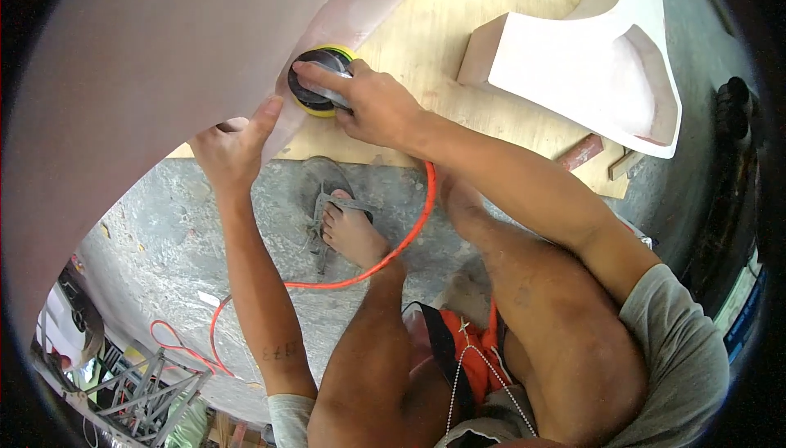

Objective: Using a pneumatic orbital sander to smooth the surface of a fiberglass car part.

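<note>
A large, smooth, pinkish-white curved panel (pixel 180 47) fills the upper left. My right hand (pixel 378 106) is closed around a round sander (pixel 304 86) with a black body and a yellow-rimmed pad. The sander lies against the panel's edge strip, its pad hidden between the two. An orange-red hose (pixel 416 231) comes out below my right wrist and loops across to the left, passing behind my left forearm. My left hand (pixel 232 149) grips the panel's lower edge just left of the sander, thumb on the near side and fingers mostly hidden.
Beneath the panel a pale wooden board (pixel 491 117) lies on the grey concrete floor (pixel 180 227). A white moulded part (pixel 565 59) rests on it at the right, beside a reddish block (pixel 580 152). A metal frame (pixel 147 395) stands at the lower left. My sandalled foot (pixel 352 231) is near the board.
</note>
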Available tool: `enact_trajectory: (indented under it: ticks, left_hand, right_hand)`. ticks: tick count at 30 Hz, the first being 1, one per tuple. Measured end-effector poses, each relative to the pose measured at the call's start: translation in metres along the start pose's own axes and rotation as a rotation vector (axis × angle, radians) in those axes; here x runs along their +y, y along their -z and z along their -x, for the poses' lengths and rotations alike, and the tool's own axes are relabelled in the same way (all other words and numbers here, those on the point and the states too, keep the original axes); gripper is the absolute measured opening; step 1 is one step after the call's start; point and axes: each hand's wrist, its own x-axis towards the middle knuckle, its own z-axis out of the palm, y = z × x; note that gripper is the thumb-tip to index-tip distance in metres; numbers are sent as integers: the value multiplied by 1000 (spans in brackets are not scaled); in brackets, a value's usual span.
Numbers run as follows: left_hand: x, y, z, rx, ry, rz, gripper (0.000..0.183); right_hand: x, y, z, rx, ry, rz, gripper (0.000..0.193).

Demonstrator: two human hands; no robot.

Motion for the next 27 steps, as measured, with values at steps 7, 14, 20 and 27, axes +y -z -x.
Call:
enact_trajectory:
  ticks: [7,14,20,27]
  left_hand:
    - [2,0,-5,10,-28,-13,69]
    - [11,-5,-7,35,-129,29,65]
    - [3,-3,-6,31,-109,10,71]
    - [-4,3,-4,-3,-29,-25,80]
  right_hand:
    - [21,12,7,139,-67,126,81]
    - [49,43,-24,468,-102,175,78]
    - [30,23,-16,310,-50,192,78]
    - [-10,-13,-8,21,70,78,87]
